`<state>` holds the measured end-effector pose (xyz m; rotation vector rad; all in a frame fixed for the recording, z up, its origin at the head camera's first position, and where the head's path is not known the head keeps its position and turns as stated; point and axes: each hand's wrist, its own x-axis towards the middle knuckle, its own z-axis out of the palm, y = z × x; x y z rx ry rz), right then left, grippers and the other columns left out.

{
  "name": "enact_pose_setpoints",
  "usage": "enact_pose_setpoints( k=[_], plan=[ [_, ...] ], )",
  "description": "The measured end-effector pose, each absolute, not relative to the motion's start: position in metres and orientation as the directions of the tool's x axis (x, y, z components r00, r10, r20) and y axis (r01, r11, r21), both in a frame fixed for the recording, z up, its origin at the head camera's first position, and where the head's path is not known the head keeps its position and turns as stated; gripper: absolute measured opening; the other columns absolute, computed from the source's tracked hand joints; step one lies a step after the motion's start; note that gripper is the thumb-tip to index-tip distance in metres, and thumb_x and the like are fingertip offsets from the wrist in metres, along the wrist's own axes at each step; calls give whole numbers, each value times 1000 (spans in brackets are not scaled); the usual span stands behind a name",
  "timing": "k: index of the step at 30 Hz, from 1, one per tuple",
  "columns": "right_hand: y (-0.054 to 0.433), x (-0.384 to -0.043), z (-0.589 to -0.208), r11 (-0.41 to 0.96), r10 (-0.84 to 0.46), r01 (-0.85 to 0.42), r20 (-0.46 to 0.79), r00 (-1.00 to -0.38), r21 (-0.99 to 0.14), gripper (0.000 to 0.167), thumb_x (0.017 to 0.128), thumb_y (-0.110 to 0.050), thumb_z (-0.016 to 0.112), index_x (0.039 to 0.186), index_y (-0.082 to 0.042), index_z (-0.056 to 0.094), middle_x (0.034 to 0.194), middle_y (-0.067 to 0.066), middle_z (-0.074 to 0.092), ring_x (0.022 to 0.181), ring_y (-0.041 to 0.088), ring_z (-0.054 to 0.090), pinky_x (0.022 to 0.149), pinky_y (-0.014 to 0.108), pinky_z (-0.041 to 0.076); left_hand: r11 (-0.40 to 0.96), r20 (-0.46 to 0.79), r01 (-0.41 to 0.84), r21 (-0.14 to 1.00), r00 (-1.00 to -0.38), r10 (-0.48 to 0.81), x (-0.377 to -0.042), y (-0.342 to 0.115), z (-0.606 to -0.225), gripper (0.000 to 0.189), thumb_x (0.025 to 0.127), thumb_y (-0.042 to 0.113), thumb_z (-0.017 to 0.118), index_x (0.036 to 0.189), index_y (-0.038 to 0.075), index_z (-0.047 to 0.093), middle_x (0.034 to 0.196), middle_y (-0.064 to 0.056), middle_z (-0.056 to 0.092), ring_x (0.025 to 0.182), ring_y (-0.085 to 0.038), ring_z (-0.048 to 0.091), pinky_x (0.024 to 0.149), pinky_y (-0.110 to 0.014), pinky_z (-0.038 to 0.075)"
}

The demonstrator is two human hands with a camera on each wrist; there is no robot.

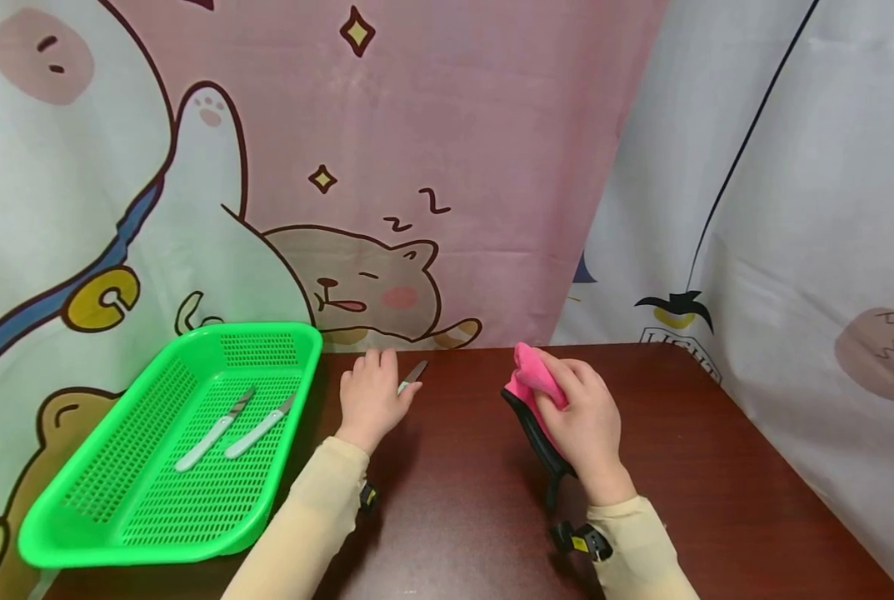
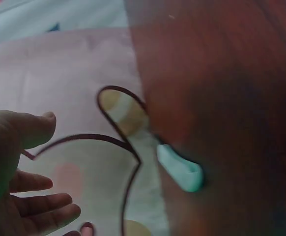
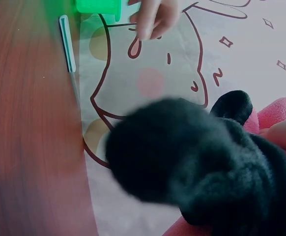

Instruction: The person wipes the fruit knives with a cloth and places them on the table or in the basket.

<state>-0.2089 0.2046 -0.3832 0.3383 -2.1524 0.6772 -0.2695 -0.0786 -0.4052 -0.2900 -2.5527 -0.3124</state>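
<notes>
My left hand (image 1: 372, 396) hovers over the table's back part, fingers extended, holding nothing. Close beside its thumb lies a small knife (image 1: 414, 377), partly hidden by the hand in the head view. Its pale handle (image 2: 182, 169) shows blurred in the left wrist view, apart from the left hand (image 2: 30, 177). In the right wrist view the same knife (image 3: 68, 46) lies near the table's back edge. My right hand (image 1: 585, 417) grips a soft pink and black fabric item (image 1: 540, 379) above the table. Its fuzzy black part (image 3: 182, 152) fills much of the right wrist view.
A green plastic basket (image 1: 307, 400) stands at the left of the brown table (image 1: 461, 500). Inside it lie two knives with pale handles, one knife (image 1: 214, 442) left of the other knife (image 1: 259, 432). A printed cartoon curtain (image 1: 491, 167) hangs right behind the table.
</notes>
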Motion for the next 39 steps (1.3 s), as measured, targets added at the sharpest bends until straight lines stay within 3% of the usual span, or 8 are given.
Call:
enact_pose_setpoints(
  k=[7, 14, 39],
  plan=[
    [204, -209, -383, 816, -9, -459, 787, -617, -350, 54, 75, -6, 83, 126, -17, 69, 104, 13, 65, 92, 31, 60, 71, 49, 53, 961, 381, 179, 211, -920, 87, -284, -80, -420, 54, 82, 48, 77, 101, 1, 58, 95, -18, 57, 86, -35, 58, 67, -49, 50],
    [204, -209, -383, 815, -11, -461, 785, -619, -352, 54, 75, -8, 84, 126, -19, 69, 105, 13, 65, 93, 30, 60, 71, 48, 53, 954, 244, 112, 276, -969, 43, -297, -80, -430, 55, 82, 49, 77, 102, 1, 57, 97, -17, 55, 91, -36, 56, 72, -50, 50],
    [202, -209, -384, 819, -24, -463, 784, -620, -341, 54, 74, -8, 84, 126, -18, 69, 105, 13, 65, 93, 30, 60, 70, 49, 54, 950, 100, 65, 307, -994, 36, -317, -78, -456, 53, 75, 47, 84, 94, 5, 57, 93, -14, 53, 92, -35, 55, 72, -52, 50]
  ],
)
